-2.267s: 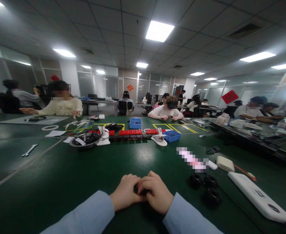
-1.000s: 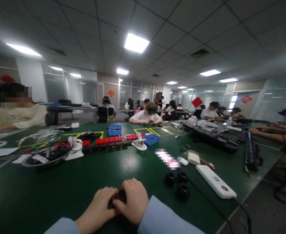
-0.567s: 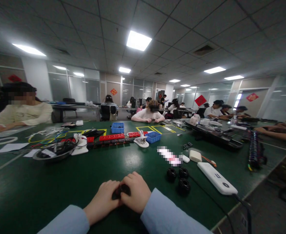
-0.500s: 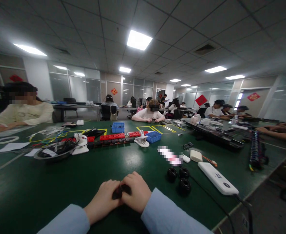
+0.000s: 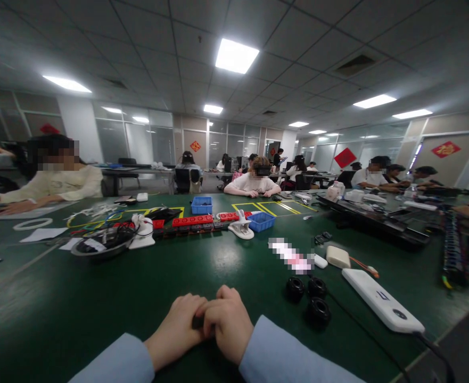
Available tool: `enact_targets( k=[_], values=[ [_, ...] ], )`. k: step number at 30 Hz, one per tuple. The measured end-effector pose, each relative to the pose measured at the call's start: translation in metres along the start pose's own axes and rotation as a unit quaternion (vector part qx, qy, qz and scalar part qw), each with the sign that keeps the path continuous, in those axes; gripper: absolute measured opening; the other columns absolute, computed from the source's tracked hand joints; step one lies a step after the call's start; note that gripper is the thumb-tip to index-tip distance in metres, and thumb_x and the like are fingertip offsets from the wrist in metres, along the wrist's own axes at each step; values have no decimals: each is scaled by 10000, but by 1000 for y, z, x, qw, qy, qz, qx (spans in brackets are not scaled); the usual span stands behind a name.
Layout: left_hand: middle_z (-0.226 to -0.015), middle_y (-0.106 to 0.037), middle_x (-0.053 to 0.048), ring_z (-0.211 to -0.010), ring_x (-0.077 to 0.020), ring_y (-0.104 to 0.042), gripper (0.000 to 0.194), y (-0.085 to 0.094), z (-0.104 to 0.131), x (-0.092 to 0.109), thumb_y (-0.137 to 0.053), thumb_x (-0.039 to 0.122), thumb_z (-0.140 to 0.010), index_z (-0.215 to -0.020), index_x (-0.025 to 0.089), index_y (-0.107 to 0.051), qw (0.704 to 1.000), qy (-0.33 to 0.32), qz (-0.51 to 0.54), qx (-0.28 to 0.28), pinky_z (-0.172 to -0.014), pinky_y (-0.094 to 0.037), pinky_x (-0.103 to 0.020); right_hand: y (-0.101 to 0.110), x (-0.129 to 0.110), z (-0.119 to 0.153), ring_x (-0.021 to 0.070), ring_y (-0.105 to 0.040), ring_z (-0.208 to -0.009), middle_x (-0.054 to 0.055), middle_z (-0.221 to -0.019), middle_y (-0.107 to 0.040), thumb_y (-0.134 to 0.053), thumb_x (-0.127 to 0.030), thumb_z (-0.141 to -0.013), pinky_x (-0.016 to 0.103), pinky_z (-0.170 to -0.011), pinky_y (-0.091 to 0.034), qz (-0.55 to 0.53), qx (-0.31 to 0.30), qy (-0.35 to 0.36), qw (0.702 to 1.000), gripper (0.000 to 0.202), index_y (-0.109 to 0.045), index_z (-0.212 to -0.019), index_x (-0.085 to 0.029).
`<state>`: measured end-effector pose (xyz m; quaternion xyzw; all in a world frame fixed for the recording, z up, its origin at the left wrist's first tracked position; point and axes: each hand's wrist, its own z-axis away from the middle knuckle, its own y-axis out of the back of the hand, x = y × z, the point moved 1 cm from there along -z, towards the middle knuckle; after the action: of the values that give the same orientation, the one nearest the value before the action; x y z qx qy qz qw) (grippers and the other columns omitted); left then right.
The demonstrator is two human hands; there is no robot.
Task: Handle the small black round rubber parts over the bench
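Both hands are together low in the middle, above the green table (image 5: 110, 298). My left hand (image 5: 180, 322) curls its fingers round a small dark object (image 5: 197, 322) that mostly hides between the palms. My right hand (image 5: 229, 322) closes over it from the other side, fingers bent, touching the left fingertips. The held object's kind cannot be made out. To the right of my hands sit three black, wheel-like round pieces with holes, the closest being a black wheel-like piece (image 5: 319, 311).
A white power strip (image 5: 381, 300) with a black cable lies at right, near a cream-coloured box (image 5: 338, 257). Farther back are a metal bowl of cables (image 5: 98, 250), a white clamp (image 5: 241, 227), and blue bins, including a blue bin (image 5: 261, 222). Several people sit around.
The view has turned slightly left, so the scene shifts rightward. My right fingers have shifted and bent more over the dark object, which now shows less.
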<state>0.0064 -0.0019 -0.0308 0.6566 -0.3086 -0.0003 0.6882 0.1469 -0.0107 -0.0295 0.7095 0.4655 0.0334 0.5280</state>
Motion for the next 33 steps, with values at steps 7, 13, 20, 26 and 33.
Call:
enact_targets(
  k=[7, 13, 20, 26, 33],
  values=[
    [-763, -555, 15, -771, -186, -497, 133, -3, -3, -4, -595, 294, -677, -690, 191, -513, 1000, 3, 1, 8, -693, -342, -293, 2, -1, 0, 138, -454, -713, -86, -716, -676, -568, -43, -737, 310, -684, -298, -17, 15, 15, 1000, 350, -477, -423, -166],
    [-774, -556, 13, -766, -179, -489, 199, -6, -4, -8, -619, 356, -705, -694, 186, -517, 1000, 1, 20, 13, -699, -339, -296, 9, -7, 4, 160, -475, -736, -8, -726, -623, -388, -27, -710, 317, -707, -336, -87, 107, 16, 990, 234, -528, -635, -199],
    [-895, -569, -14, -840, -217, -493, 406, -5, 1, -11, -737, 436, -590, -882, 200, -582, 998, 14, 55, 1, -756, -373, -336, 3, 10, -2, 206, -490, -872, 59, -890, -548, -402, -103, -641, 350, -798, -385, -155, 118, -160, 968, 308, -505, -920, -181],
    [-1133, -512, -62, -999, -244, -474, 565, 11, 1, -22, -650, 474, -704, -1190, 248, -470, 987, 19, 159, 30, -863, -399, -366, -3, 37, -8, 185, -520, -813, 36, -862, -536, -369, -70, -567, 313, -739, -425, -248, 34, -264, 931, 390, -472, -922, -195],
    [-1227, -478, -20, -1159, -231, -388, 422, 66, -7, -9, -608, 461, -765, -1156, 315, -542, 979, -91, 176, -46, -997, -308, -368, 13, 39, -10, 223, -497, -951, 54, -1049, -537, -557, -65, -511, 342, -818, -407, -207, -119, -240, 941, 659, -476, -1148, -210]
  ],
)
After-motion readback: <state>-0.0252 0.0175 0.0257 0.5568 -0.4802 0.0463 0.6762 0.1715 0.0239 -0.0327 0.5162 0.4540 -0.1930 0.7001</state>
